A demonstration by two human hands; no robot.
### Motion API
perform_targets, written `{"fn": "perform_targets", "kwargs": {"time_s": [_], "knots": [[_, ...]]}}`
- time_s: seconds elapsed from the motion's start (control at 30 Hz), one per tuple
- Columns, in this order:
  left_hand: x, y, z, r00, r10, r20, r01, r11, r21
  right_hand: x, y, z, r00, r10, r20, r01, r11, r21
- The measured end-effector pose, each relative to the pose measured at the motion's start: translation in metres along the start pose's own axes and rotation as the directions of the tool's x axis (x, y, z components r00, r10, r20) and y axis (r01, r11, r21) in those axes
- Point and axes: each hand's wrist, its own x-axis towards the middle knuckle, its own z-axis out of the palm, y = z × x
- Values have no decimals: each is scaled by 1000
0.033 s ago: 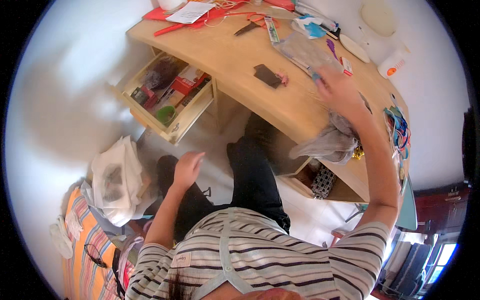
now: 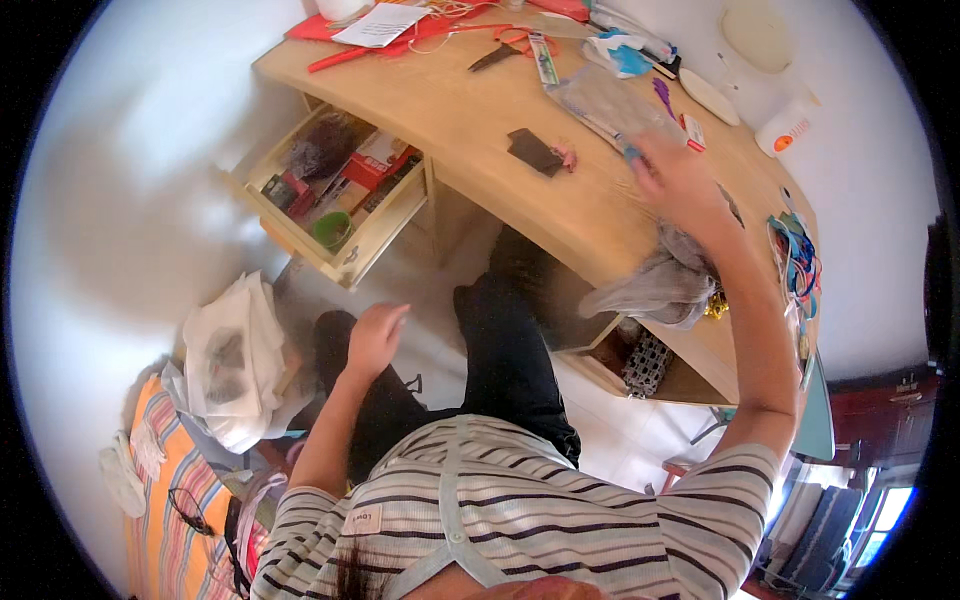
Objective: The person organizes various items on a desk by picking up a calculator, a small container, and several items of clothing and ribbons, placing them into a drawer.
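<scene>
On the right part of the desk, my right hand (image 2: 685, 190) is closed at the near edge of a clear plastic zip bag (image 2: 615, 100), fingertips by its bluish corner. A crumpled grey sheer cloth (image 2: 660, 280) hangs over the desk's front edge below my right wrist. My left hand (image 2: 375, 338) hovers over my left thigh, nothing visible in it, its fingers loosely stretched. A dark brown fabric scrap (image 2: 535, 152) lies left of the bag, touching a small pink piece (image 2: 569, 156).
An open drawer (image 2: 385, 225) juts out at the left, holding small boxes and a green cup (image 2: 332, 230). Another open drawer (image 2: 690, 372) sits at the right. Orange-handled scissors (image 2: 510, 48) lie toward the back. White bags (image 2: 235, 370) stand by my left side.
</scene>
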Motion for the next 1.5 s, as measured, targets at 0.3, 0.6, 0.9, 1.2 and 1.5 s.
{"fn": "perform_targets", "kwargs": {"time_s": [0.3,0.6,0.9,1.2,1.5], "knots": [[45,156,-82,991,132,32,-46,547,-836,-40,-154,12,917,-370,-148,308,423,852],[28,151,-76,904,-306,298,367,203,-908,18,-68,17,975,-138,-172,184,939,291],[10,128,-81,846,-438,303,386,112,-916,56,-42,77,986,-138,-98,142,989,44],[22,88,-114,804,-563,190,233,4,-972,16,-164,25,997,-5,-79,53,781,622],[13,81,-67,825,-442,351,-25,-650,-759,4,-262,121,824,-396,-405,566,592,573]]}}
